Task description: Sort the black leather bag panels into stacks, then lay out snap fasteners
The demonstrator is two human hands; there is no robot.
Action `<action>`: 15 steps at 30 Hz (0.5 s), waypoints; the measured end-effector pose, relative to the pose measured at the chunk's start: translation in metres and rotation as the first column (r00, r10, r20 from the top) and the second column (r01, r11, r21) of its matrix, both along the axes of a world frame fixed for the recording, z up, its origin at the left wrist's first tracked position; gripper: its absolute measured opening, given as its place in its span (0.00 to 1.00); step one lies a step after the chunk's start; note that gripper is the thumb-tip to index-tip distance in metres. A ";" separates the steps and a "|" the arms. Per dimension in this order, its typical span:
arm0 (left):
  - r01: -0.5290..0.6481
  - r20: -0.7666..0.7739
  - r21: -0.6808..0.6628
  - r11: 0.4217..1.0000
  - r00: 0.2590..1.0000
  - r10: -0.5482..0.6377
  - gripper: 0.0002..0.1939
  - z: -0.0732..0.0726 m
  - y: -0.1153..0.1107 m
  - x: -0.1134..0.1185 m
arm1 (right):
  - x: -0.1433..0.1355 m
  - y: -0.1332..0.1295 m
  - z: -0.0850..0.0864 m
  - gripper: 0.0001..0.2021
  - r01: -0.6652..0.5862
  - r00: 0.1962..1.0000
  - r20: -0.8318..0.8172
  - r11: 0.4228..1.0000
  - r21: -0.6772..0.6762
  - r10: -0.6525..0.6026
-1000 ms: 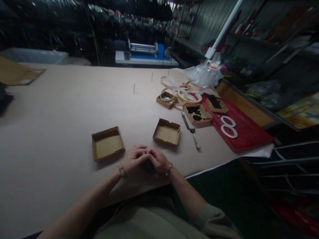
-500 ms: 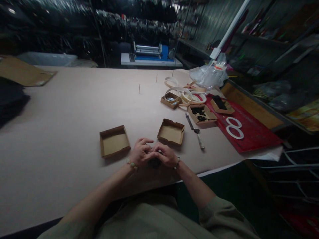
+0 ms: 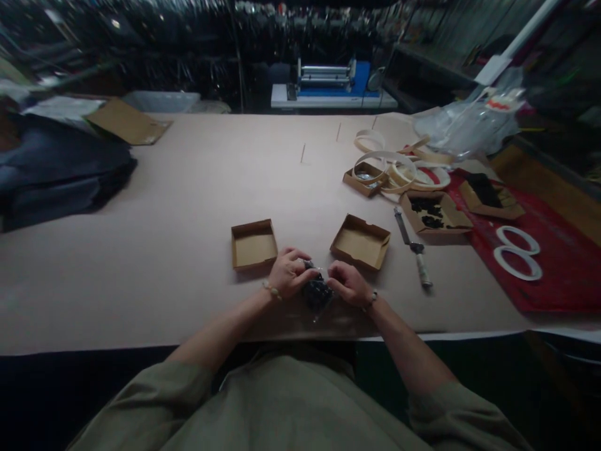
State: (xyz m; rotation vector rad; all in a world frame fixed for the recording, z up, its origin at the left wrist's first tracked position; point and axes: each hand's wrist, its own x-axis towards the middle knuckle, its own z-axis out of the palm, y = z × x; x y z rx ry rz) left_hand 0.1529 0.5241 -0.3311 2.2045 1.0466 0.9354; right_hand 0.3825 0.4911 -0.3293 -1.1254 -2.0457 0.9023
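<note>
A clear plastic bag (image 3: 318, 295) of small black parts is between my two hands, near the table's front edge. My left hand (image 3: 290, 274) grips the bag's left side, with thumb and fingers at its upper part. On the other side, my right hand (image 3: 348, 284) has its fingers curled and pinched at the bag's right edge. Just beyond my left hand lies a shallow cardboard box (image 3: 254, 246) with a bare bottom. Another such cardboard box (image 3: 360, 243) sits past my right hand, tilted a little to the view.
To the right lie a long tool with a pale handle (image 3: 421, 266), a cardboard box of black parts (image 3: 434, 216), tape rings (image 3: 385, 169) and white rings (image 3: 518, 252) on a red sheet (image 3: 563, 282). Dark fabric (image 3: 61, 169) is piled at left.
My view has swung left, so things appear farther right. My hands have parted somewhat, and the bag of black parts shows more fully between them.
</note>
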 end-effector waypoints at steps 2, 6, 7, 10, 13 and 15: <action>0.058 -0.100 0.083 0.995 0.994 -0.050 0.21 0.000 -0.002 -0.012 | 0.006 -0.001 -0.001 0.18 -0.025 0.987 0.159 0.993 0.117 0.006; 0.056 -0.247 0.168 0.984 0.969 -0.013 0.18 -0.006 -0.012 -0.032 | 0.011 0.001 -0.007 0.21 -0.060 0.936 0.353 0.978 0.198 -0.014; 0.027 -0.261 0.173 0.985 0.965 0.020 0.18 -0.008 -0.016 -0.035 | 0.011 0.002 -0.008 0.22 -0.049 0.920 0.390 0.979 0.200 -0.034; -0.105 -0.256 0.115 0.988 0.958 0.132 0.20 -0.009 -0.025 -0.037 | 0.006 0.005 -0.007 0.22 0.035 0.850 0.516 0.988 0.152 -0.109; -0.215 -0.261 -0.060 0.975 0.946 0.193 0.21 -0.005 -0.030 -0.029 | -0.007 0.006 0.006 0.18 0.090 0.806 0.583 0.994 0.057 -0.106; -0.292 -0.258 -0.184 0.938 0.936 0.241 0.19 0.001 -0.030 -0.020 | -0.019 0.006 0.017 0.13 0.109 0.805 0.584 0.994 0.028 -0.105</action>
